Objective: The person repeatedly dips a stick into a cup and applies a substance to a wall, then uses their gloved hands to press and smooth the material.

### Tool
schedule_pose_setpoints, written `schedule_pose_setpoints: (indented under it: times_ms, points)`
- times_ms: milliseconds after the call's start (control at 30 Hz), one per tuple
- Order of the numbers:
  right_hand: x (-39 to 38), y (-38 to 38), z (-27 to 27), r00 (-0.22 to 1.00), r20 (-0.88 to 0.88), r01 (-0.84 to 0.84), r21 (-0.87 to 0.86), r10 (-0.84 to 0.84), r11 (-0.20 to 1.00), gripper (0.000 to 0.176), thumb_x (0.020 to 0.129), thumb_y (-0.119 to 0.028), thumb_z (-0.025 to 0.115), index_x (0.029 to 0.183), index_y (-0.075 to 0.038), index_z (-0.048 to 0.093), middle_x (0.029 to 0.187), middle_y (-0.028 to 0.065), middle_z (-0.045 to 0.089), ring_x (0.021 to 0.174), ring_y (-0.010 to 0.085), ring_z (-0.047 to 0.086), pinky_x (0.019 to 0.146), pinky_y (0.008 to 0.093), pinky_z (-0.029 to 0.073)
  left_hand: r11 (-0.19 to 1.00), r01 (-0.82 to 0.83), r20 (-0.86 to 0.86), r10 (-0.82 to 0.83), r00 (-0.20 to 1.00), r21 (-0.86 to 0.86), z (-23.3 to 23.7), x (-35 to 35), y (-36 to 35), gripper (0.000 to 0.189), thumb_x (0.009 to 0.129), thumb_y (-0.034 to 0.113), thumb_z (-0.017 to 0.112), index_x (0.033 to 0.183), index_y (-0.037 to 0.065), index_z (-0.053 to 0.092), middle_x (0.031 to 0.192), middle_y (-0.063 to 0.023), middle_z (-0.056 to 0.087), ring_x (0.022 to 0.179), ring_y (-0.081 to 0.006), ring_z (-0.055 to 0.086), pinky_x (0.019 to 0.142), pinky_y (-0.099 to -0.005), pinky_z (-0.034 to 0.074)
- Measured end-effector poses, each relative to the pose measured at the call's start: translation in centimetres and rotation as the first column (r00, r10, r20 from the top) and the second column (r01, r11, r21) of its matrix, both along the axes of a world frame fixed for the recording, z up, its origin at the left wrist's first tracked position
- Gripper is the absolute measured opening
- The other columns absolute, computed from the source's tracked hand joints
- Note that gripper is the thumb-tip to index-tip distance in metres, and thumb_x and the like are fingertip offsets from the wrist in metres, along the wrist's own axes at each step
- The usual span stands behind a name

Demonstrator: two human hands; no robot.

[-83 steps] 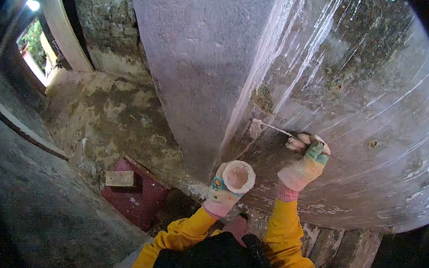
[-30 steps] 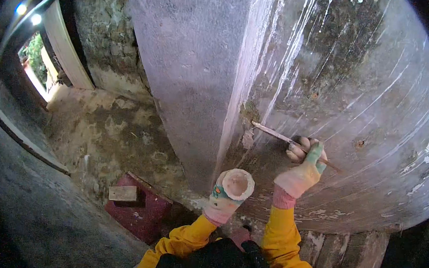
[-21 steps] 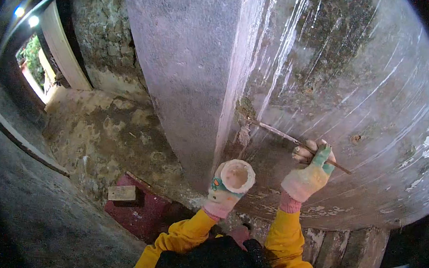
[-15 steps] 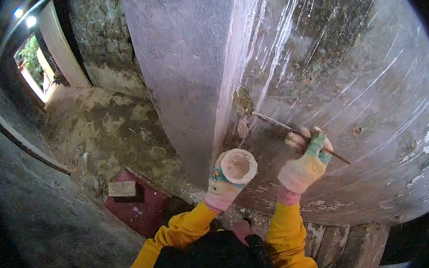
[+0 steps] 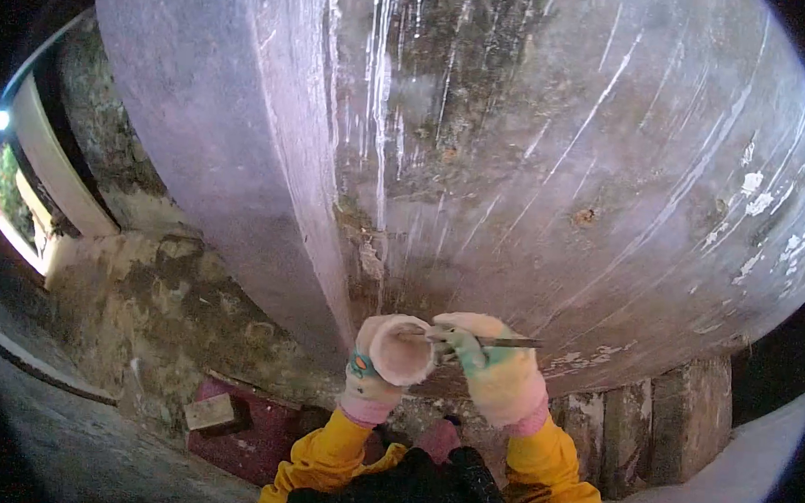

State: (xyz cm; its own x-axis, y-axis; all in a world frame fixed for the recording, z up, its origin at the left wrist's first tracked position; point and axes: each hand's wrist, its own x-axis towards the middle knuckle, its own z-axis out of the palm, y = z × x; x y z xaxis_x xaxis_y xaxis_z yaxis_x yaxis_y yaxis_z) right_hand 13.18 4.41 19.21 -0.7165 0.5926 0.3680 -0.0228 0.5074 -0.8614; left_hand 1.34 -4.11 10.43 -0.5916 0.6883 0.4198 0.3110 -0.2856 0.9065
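Observation:
My left hand [image 5: 364, 378], in a pale patterned glove with a pink cuff, is wrapped round a small whitish cup [image 5: 377, 350]. The mouth of the cup is turned up toward me and its inside is coated with pale pinkish stuff. Close at its right, my right hand [image 5: 501, 376] in a like glove grips a thin stick-like tool [image 5: 519, 343]. The tool's tip reaches in over the cup's mouth, while its dark end sticks out to the right. Just above both hands, the grey wall [image 5: 474, 284] carries a rough damaged patch [image 5: 370, 259].
White streaks run down the wall beside a paler vertical strip [image 5: 291, 106]. At lower left, a wooden block [image 5: 210, 413] lies on a dark red board [image 5: 243, 449] on the stained floor [image 5: 132, 309]. A bright doorway [image 5: 23, 201] stands far left; concrete posts [image 5: 687, 416] are at lower right.
The tool has left the damaged patch on the wall, and my right hand has come down and left to the cup. My view has shifted to the right.

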Motion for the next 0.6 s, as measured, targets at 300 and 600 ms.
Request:
schedule_pose_setpoints:
  times_ms: [300, 600]
  points:
    - [0.9, -1.9, 0.4, 0.993, -0.114, -0.069, -0.518, 0.011, 0.852, 0.019, 0.086, -0.007, 0.04, 0.094, 0.002, 0.054, 0.08, 0.0085, 0.062, 0.072, 0.0136, 0.058, 0.066, 0.0248, 0.047, 0.938, 0.297, -0.089, -0.316, 0.945, -0.181, 0.9, 0.3, 0.1, 0.03, 0.069, 0.006, 0.064, 0.097, 0.001, 0.054, 0.091, -0.008, 0.059, 0.08, -0.0188, 0.057, 0.074, -0.0286, 0.047]
    - [1.1, -2.3, 0.3, 0.998, -0.048, 0.024, -0.157, -0.031, 0.987, 0.018, 0.084, -0.007, 0.044, 0.098, 0.0, 0.053, 0.091, 0.0103, 0.057, 0.081, 0.0167, 0.056, 0.069, 0.0275, 0.046, 0.94, 0.202, -0.534, -0.325, 0.78, -0.275, 2.2, -0.6, -0.6, 0.027, 0.077, 0.008, 0.055, 0.104, 0.007, 0.054, 0.093, -0.0055, 0.059, 0.084, -0.0195, 0.057, 0.076, -0.027, 0.045]
